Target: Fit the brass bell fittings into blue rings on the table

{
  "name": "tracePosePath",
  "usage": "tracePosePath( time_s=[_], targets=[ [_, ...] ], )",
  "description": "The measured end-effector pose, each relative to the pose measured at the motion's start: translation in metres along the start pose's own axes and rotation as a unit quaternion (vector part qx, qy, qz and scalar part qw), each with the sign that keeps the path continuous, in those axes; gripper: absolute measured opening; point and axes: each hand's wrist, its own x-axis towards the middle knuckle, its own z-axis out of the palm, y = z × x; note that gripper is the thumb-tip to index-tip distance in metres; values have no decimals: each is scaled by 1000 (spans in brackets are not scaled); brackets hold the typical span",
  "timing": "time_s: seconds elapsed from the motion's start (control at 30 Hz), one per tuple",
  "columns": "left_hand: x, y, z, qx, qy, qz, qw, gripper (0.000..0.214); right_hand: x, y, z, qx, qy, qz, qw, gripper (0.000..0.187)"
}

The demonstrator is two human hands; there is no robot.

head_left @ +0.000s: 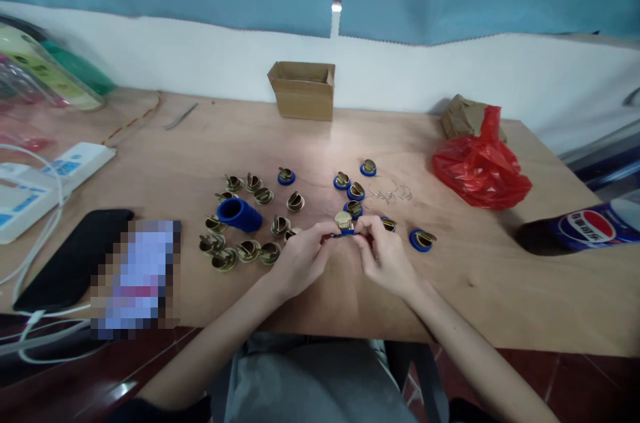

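Hands, head view: left hand (300,259) and right hand (383,256) pinch one brass part (344,221) with blue ring at table (500,276) front. Six ringed parts (356,191) lie right; bare parts (249,251) and ring stack (239,214) remain left.

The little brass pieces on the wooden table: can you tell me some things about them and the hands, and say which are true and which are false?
1. Both hands, left hand and right hand, pinch one small brass piece with a blue ring. True.
2. The open brown cardboard box stands at the near table edge. False: it stands at the far side, by the wall.
3. The crumpled red plastic bag lies right of the hands. True.
4. The blue cylinder of stacked rings lies inside the box. False: it lies on the wooden table among the plain brass pieces.
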Motion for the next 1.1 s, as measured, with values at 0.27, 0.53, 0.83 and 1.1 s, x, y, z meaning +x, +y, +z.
tracePosePath(
  time_s=[0.27,0.53,0.83,1.1],
  targets=[
    [-4,-4,1,31,4,-10,999,22,-1,1,3,-26,-12,-22,999,10],
    [-2,1,0,-21,25,-73,997,15,1,-3,4,-66,-41,19,997,14],
    [-3,1,0,-51,-8,-124,991,13,2,-2,5,-139,-42,-58,988,30],
    [-2,3,-2,-142,-38,-178,973,15,0,1,6,-129,-18,-54,990,30]
  ],
)
